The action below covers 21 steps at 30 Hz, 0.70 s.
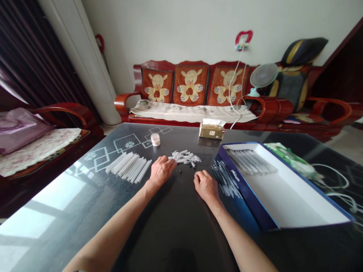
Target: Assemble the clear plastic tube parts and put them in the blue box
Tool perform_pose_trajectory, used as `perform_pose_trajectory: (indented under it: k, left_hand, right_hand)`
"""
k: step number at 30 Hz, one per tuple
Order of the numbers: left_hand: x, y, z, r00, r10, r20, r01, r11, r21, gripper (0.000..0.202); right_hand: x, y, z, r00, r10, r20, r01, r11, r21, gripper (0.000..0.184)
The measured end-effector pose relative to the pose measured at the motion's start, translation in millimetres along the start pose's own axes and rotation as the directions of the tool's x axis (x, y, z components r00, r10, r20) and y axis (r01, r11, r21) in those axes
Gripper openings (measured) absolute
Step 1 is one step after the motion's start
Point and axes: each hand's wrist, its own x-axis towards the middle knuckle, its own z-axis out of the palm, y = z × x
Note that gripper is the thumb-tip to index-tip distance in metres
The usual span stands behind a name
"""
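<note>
My left hand (161,170) rests on the dark glossy table (176,226), knuckles up, its curled fingertips touching the near edge of a small heap of short white caps (185,156). A few tiny black bits (181,172) lie between my hands. My right hand (206,186) lies on the table in a loose fist, beside the blue box (249,192). What either hand holds, if anything, is hidden. A row of long white tubes (129,166) lies left of my left hand.
The open blue box with a white inside holds several finished pens (249,160) at its far end. A small white jar (155,139) and a tissue box (212,129) stand farther back. Beyond the table is a red wooden sofa (193,94); a chair (56,124) stands left.
</note>
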Motion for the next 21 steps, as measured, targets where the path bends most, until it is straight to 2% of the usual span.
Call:
perform_pose_trajectory:
  k: [3, 6, 9, 11, 15, 18, 21]
  left_hand:
    - [6, 7, 17.4, 0.984, 0.166, -0.071, -0.17, 0.984, -0.049, 0.027]
    - [9, 11, 36.3, 0.958, 0.258, -0.122, -0.277, 0.945, -0.174, 0.029]
    - [8, 13, 48.0, 0.934, 0.326, -0.143, -0.349, 0.919, -0.185, 0.038]
    - [7, 12, 50.3, 0.927, 0.34, -0.156, -0.363, 0.918, -0.158, 0.038]
    - [6, 11, 49.3, 0.942, 0.292, -0.163, -0.311, 0.944, -0.109, 0.025]
    - [5, 12, 48.8, 0.946, 0.276, -0.172, -0.296, 0.949, -0.107, 0.023]
    - [4, 13, 48.3, 0.945, 0.276, -0.173, -0.298, 0.948, -0.116, 0.025]
  right_hand:
    - [1, 0, 0, 1.0, 0.001, 0.002, -0.001, 1.0, -0.002, 0.017]
    - [0, -1, 0, 1.0, 0.007, 0.003, -0.007, 1.0, 0.002, 0.016]
    - [-1, -2, 0, 1.0, 0.015, 0.007, -0.015, 1.0, 0.013, 0.017]
    - [-1, -2, -2, 1.0, 0.02, 0.017, -0.02, 0.999, 0.037, 0.018]
    - [8, 8, -14, 0.999, 0.014, 0.032, -0.017, 0.996, 0.085, 0.02]
    - [20, 24, -30, 0.995, 0.102, 0.021, -0.1, 0.993, -0.067, 0.02]
    - [30, 37, -41, 0.966, 0.244, 0.085, -0.21, 0.933, -0.293, 0.017]
